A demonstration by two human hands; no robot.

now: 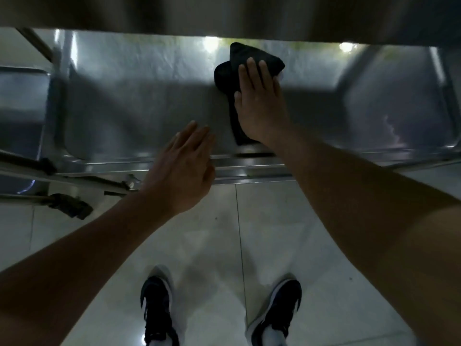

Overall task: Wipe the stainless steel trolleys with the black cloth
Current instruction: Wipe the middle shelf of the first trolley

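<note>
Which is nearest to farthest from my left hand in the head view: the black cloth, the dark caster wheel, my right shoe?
From the left hand:
1. Black cloth, up and right, under the right hand.
2. Dark caster wheel, lower left, on the floor.
3. Right shoe, bottom of view.

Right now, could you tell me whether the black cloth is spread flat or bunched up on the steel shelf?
Bunched up: the black cloth lies in crumpled folds under the flat right hand on the stainless steel trolley shelf.

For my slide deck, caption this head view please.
Right hand presses a black cloth flat on a steel trolley shelf; left hand open.
</note>
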